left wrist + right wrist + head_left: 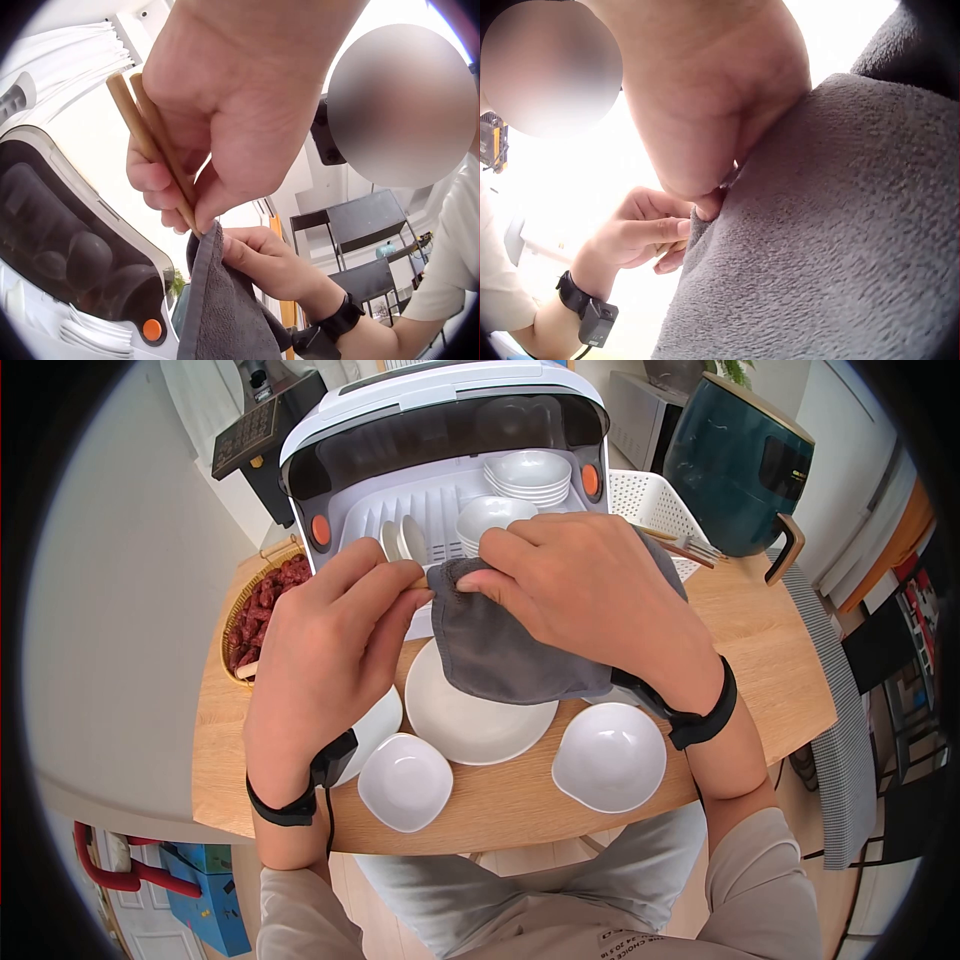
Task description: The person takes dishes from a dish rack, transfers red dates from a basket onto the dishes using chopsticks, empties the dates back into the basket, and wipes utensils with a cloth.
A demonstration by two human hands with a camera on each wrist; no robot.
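Observation:
My left hand [330, 630] grips a pair of wooden chopsticks [154, 135], whose thicker ends stick out past the fingers in the left wrist view. The other ends run into a grey cloth [530, 650], which hides them. With thumb and fingers my right hand [590, 585] pinches the cloth round those ends, close to the left fingertips. The cloth hangs down from the right hand over a large white plate [480, 720]. Below the hands on the wooden table stand a small white bowl [405, 782] and a larger spouted bowl [610, 758].
Behind the hands, a white dish cabinet [440, 400] with a raised dark lid holds stacked bowls [528, 475] and upright dishes. A basket of dark red food [265, 605] stands left. To the right are a white perforated basket [655, 500] with cutlery and a green air fryer [735, 470].

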